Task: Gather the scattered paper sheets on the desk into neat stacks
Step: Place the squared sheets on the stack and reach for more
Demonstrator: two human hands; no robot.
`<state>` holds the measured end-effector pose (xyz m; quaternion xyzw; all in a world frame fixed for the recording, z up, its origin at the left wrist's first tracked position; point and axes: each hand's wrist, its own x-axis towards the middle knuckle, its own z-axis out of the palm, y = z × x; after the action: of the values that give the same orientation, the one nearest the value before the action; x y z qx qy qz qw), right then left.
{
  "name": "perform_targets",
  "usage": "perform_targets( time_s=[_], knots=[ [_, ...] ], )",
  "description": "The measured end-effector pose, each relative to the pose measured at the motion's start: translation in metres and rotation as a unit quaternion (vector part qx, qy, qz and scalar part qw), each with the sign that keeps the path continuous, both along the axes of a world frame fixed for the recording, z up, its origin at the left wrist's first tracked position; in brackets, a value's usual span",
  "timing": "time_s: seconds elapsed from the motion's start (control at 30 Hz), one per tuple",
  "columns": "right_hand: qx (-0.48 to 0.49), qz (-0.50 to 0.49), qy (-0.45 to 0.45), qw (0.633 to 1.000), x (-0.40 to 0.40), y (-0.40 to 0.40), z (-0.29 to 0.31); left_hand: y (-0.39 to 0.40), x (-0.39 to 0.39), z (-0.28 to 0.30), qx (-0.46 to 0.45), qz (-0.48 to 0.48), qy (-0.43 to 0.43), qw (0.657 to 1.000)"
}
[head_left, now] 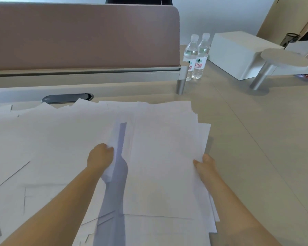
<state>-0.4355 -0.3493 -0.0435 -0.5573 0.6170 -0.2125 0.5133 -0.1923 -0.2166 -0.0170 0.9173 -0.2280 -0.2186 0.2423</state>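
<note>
Many white paper sheets (48, 139) lie overlapped across the beige desk (256, 139). A rough pile of sheets (164, 157) sits in the middle, its edges fanned out at the right. My left hand (100, 157) grips the lifted left edge of this pile, fingers curled under the paper. My right hand (205, 164) holds the pile's right edge, thumb on top and fingers hidden beneath. The pile's left side is raised and casts a dark shadow.
A pink partition screen (78, 36) runs along the back. Two water bottles (196, 55) stand at its right end, next to a white box (238, 52). A round stand on a metal post (263, 71) is at the far right. A dark cable port (66, 98) lies behind the sheets.
</note>
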Motion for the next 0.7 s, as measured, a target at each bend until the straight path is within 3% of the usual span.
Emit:
perform_targets(
  time_s=[0.13, 0.3, 0.37, 0.43, 0.5, 0.57, 0.7],
  knots=[
    [0.026, 0.07, 0.025, 0.997, 0.014, 0.005, 0.004, -0.005, -0.008, 0.024, -0.153, 0.066, 0.143, 0.976],
    [0.066, 0.088, 0.004, 0.994, 0.031, 0.009, 0.009, -0.013, -0.037, 0.036, -0.123, -0.073, 0.277, 0.95],
    [0.074, 0.076, -0.017, 0.994, 0.033, 0.009, 0.011, -0.013, -0.038, 0.032, -0.125, -0.079, 0.304, 0.941],
    [0.073, 0.055, -0.025, 0.996, 0.032, 0.009, 0.012, -0.008, -0.028, 0.022, -0.13, -0.075, 0.22, 0.964],
    [0.079, 0.056, -0.008, 0.995, 0.031, 0.008, 0.008, 0.001, -0.012, 0.01, -0.035, -0.112, 0.04, 0.992],
    [0.076, 0.072, 0.02, 0.994, 0.031, 0.009, 0.006, 0.012, 0.003, 0.003, 0.087, -0.148, -0.073, 0.982],
    [0.047, 0.101, 0.05, 0.992, 0.034, 0.009, 0.004, 0.019, 0.025, 0.002, 0.179, -0.162, -0.111, 0.964]
  ],
)
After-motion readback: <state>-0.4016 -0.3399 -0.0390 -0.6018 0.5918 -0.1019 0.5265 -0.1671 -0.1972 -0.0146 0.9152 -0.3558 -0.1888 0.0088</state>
